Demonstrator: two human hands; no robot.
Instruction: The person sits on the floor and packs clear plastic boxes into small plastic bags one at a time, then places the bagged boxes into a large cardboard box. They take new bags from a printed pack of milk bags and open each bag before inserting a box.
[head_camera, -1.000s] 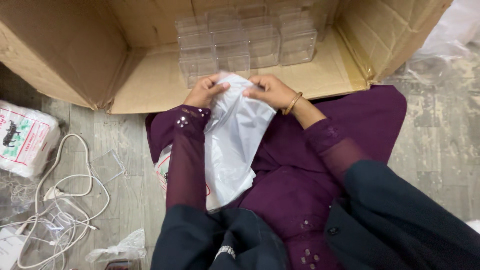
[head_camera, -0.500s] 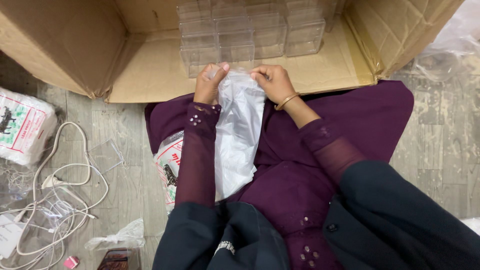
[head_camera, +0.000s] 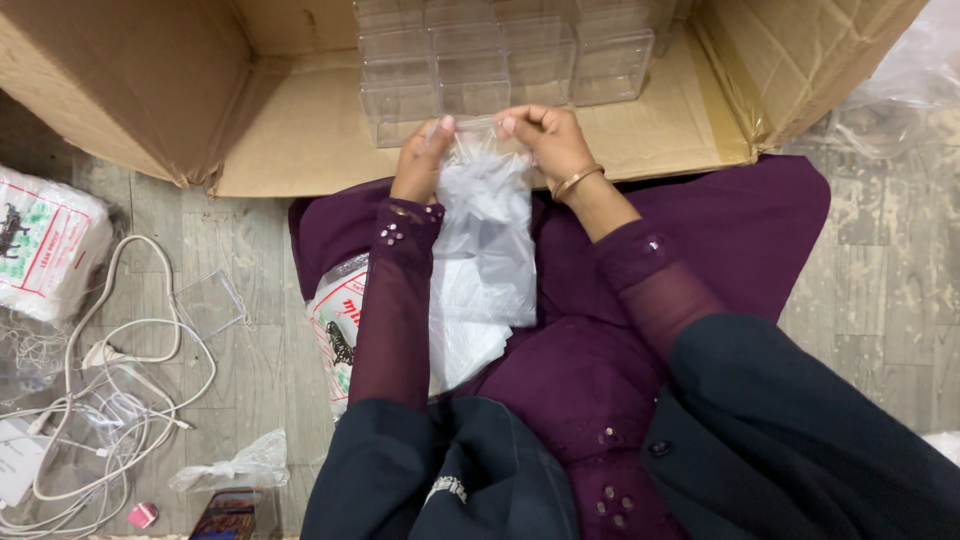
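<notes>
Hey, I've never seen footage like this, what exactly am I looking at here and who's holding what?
This is one picture from a camera worn on a person's head, looking down at their own lap and hands. No machine is involved. The left hand and right hand each pinch the top edge of a thin plastic bag, which hangs between them over the purple clothing. Ahead lies an open cardboard box holding clear plastic boxes. On the floor to the left are white cables and a printed packet; another printed packet lies by the lap.

Informal packing workspace on grey plank floor (head_camera: 880, 300): open brown cardboard carton (head_camera: 300, 140) of stacked clear plastic boxes (head_camera: 500, 60), tangled white cables (head_camera: 110, 400).
</notes>
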